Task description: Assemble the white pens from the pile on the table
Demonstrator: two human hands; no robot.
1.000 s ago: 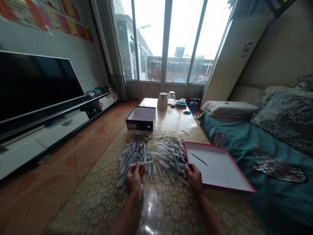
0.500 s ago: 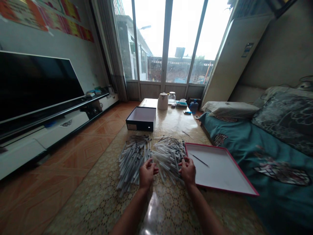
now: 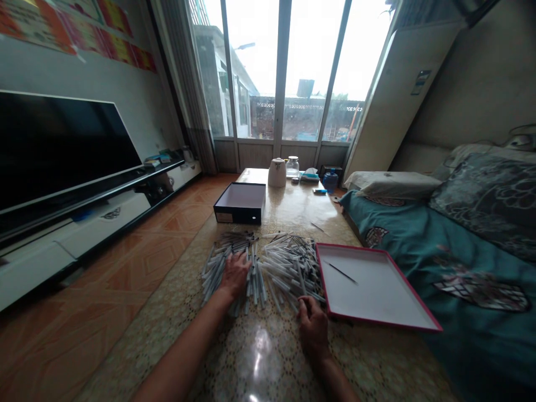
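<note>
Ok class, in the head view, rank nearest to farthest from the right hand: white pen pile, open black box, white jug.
Right hand:
1. Heap of slim white pens, just ahead
2. Open black box, up table, left
3. White jug, far end

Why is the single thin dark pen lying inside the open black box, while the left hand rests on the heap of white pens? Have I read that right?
Not quite: the thin dark pen lies on the white tray with the pink-red rim, not inside the black box, as the head view shows. The left hand does rest on the heap of white pens.
</note>
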